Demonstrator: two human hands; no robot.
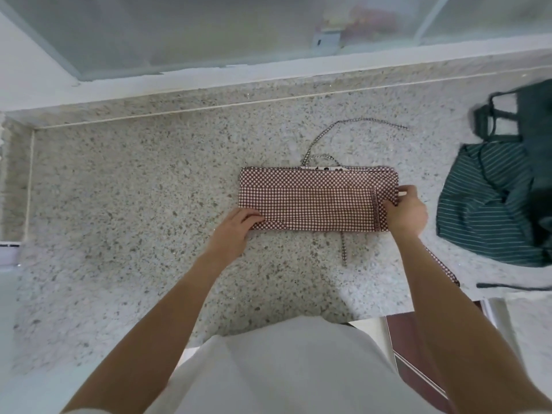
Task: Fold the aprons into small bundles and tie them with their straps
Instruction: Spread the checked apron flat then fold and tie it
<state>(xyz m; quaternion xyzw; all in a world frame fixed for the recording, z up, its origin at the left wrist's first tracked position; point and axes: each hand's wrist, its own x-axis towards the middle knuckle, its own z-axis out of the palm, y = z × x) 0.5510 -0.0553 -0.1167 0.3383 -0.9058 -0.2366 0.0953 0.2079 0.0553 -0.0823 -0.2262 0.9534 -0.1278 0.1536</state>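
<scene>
A red-and-white gingham apron [313,198] lies folded into a long flat rectangle on a speckled, granite-like stone surface [149,204], a little toward 1 o'clock from the middle of the view. The cloth is thin woven cotton with tiny checks; a folded band runs along its far edge, and a narrow lace-like trim crosses it near the right end. Thin gingham straps [334,130] curl away from its far edge toward 12 o'clock, and a short strap end [344,248] hangs out from the near edge toward 6 o'clock.

The left hand [236,231] lies at the near-left corner of the rectangle, at about 8 o'clock of it, with its fingers fairly straight and close together, fingertips on the cloth edge; whether they pinch a layer cannot be told. The right hand [406,210] is at the right end, at 3 o'clock of the apron, fingers curled around the end of the folded cloth with the thumb on top, gripping it.

Well apart at 3 o'clock on the surface is a crumpled heap of dark green aprons [493,210], one with fine pale stripes, with dark straps looping at its far side. One dark strap [513,285] trails along the surface at 4 o'clock. At 12 o'clock, beyond a raised stone ledge, is a frosted window [209,31] in a pale frame.
</scene>
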